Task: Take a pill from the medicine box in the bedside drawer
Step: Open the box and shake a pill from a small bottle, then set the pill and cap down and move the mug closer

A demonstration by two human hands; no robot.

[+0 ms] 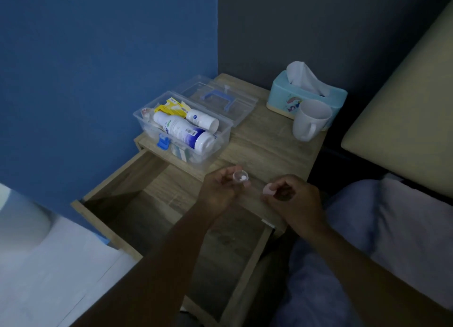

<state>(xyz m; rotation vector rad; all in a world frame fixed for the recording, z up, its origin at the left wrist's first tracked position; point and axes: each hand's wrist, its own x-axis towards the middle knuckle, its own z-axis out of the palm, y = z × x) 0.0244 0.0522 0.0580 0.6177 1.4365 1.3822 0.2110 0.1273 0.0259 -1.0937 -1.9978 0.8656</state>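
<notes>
My left hand (218, 187) holds a small clear pill container (240, 176) with a white pill (243, 178) showing inside it. My right hand (294, 199) pinches a small pinkish lid (269, 189) a short way to the right of the container. The clear plastic medicine box (181, 130) stands open on the bedside table, its lid (215, 99) with a blue handle folded back behind it. Inside lie white bottles and yellow packets. The wooden drawer (171, 219) below my hands is pulled out and looks empty.
A white mug (308, 119) and a teal tissue box (304, 94) stand at the back right of the table top (264, 143). A blue wall is on the left, a bed with a cushion and pillow on the right.
</notes>
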